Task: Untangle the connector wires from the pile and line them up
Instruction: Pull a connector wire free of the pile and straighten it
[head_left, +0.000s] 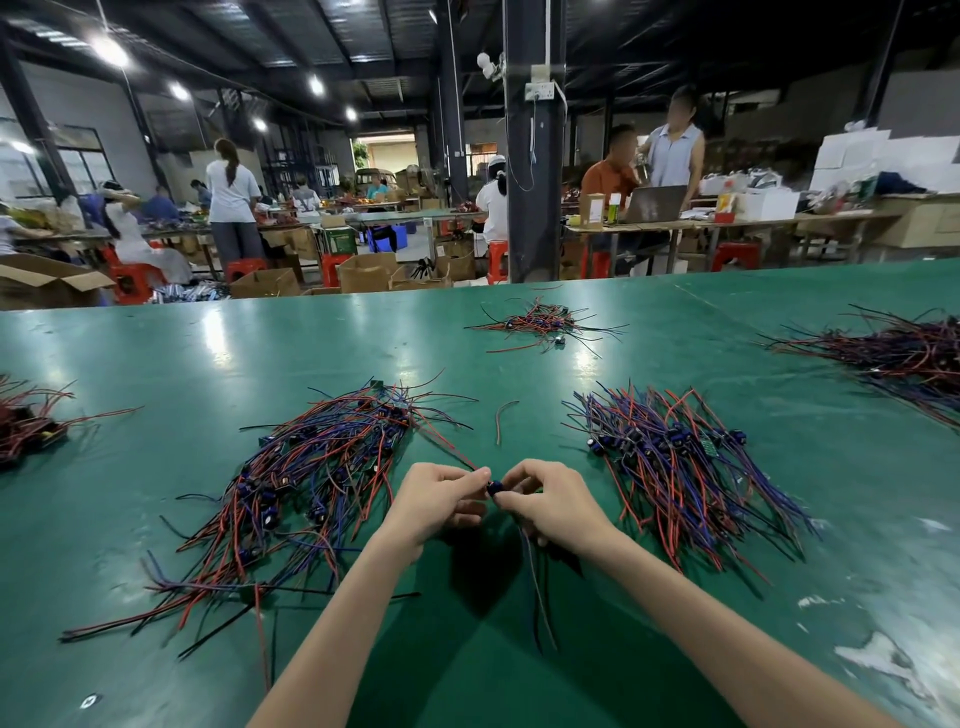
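Near edge: two bare forearms reach over the green table (208, 353); the left hand (441, 496) and right hand (545, 501) meet at centre, fingers curled; the right thumb and forefinger pinch a small blue connector (493, 487), while the left fingertips pinch a red wire (453, 453) just beside it; dark wires (535, 582) hang from the connector beneath the right hand toward the viewer; the red wire runs up and left into the left pile (311, 483), a loose spread of red, blue and black leads with blue connectors among them; the right pile (675, 467) lies just beside the right hand (its leads run roughly parallel, connectors grouped near the middle); a stray wire (503, 418) lies alone between the two piles; farther off sit a small pile (540, 325), a larger heap (904, 353) at the right edge and another bundle (26, 421) at the left edge; beyond the table, seated and standing people work at benches among red stools (132, 280), cardboard boxes (369, 270) and a laptop (654, 203)
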